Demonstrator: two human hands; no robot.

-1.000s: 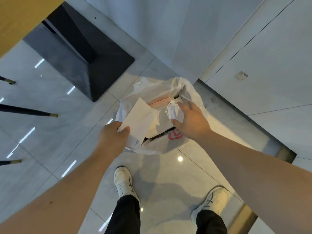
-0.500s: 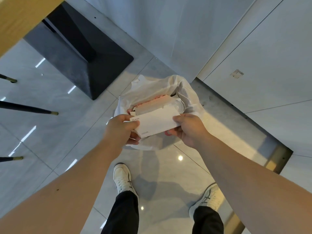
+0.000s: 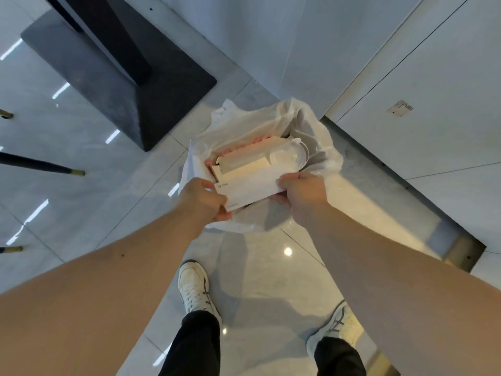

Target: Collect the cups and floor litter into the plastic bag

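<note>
A white plastic bag (image 3: 252, 126) stands open on the tiled floor in front of my feet. Over its near rim I hold a flat white paper sheet (image 3: 249, 187), my left hand (image 3: 202, 199) gripping its left end and my right hand (image 3: 301, 192) its right end. Inside the bag lie a cream and pink carton (image 3: 244, 158) and a clear plastic cup lid (image 3: 288, 156). The bag's near wall is hidden behind the paper and my hands.
A black table pedestal (image 3: 130, 85) with a broad dark base stands on the floor to the left of the bag. Thin dark chair legs (image 3: 40, 165) with gold tips reach in from the left edge. White wall panels (image 3: 406, 131) rise right behind the bag. My white sneakers (image 3: 195, 289) stand below.
My right hand left the cup lid inside the bag and took the paper's right end. The paper, earlier held upright by my left hand alone, now lies flat across the bag mouth.
</note>
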